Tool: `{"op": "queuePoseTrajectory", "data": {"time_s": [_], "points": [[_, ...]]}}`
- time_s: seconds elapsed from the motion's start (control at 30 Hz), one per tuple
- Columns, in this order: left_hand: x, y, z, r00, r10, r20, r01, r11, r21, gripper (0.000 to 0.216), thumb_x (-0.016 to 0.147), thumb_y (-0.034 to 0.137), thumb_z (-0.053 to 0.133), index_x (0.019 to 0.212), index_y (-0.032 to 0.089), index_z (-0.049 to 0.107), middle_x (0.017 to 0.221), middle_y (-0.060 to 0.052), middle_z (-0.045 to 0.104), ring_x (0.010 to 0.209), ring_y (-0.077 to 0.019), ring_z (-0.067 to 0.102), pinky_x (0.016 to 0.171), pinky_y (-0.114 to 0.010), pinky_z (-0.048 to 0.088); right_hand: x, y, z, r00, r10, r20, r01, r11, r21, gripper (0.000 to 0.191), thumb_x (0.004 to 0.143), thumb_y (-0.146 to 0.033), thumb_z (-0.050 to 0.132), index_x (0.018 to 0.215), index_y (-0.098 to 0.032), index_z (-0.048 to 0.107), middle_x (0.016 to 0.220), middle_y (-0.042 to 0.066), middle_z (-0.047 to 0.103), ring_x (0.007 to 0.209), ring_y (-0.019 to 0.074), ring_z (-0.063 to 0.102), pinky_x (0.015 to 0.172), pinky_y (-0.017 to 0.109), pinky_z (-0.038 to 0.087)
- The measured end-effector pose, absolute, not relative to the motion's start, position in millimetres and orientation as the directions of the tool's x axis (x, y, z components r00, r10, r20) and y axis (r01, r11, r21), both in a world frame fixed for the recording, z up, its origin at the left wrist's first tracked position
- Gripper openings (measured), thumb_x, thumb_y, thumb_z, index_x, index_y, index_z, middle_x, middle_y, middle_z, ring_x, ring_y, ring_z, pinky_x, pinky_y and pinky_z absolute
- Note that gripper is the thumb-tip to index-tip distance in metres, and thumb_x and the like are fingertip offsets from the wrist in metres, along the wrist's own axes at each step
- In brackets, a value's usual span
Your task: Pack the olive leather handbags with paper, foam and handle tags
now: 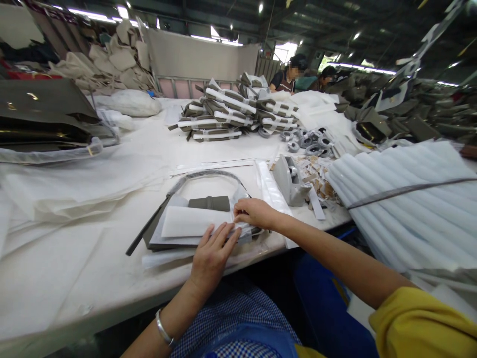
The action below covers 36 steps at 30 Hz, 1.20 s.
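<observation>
While left hand point(212, 253) lies flat on white sheet point(186, 221), right hand point(255, 214) pinches its edge.

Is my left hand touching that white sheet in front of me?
Touching. The head view shows the left hand lying flat, its fingers resting on the white sheet.

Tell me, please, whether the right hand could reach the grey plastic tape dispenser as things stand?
Probably yes: the right hand lies close to the grey plastic tape dispenser, only a flat clear strip between them.
</observation>
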<state>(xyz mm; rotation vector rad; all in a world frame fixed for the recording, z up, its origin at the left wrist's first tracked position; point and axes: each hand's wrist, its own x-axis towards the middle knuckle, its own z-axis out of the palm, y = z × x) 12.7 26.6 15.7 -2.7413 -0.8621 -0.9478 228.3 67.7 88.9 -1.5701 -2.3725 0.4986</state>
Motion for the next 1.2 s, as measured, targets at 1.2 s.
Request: {"op": "queuePoseTrajectory", "data": {"time_s": [1.2], "points": [[13.4,27.8,17.4,0.627,0.466,0.624,0.533,-0.841,0.093,0.04,0.098,0.02,0.05,0.138,0.023,0.052,0.138,-0.005,0.06,0.126,-0.022,0.056,0.113,-0.042,0.036,219.2,-35.7,63.6,-0.5,0.67,0.549,0.815,0.579,0.034,0.014,0.096,-0.012,0.05,0.103,-0.017,0.061,0.121,0.011,0.07,0.127,0.0217,0.057,0.109,0.048,0.045]]}}
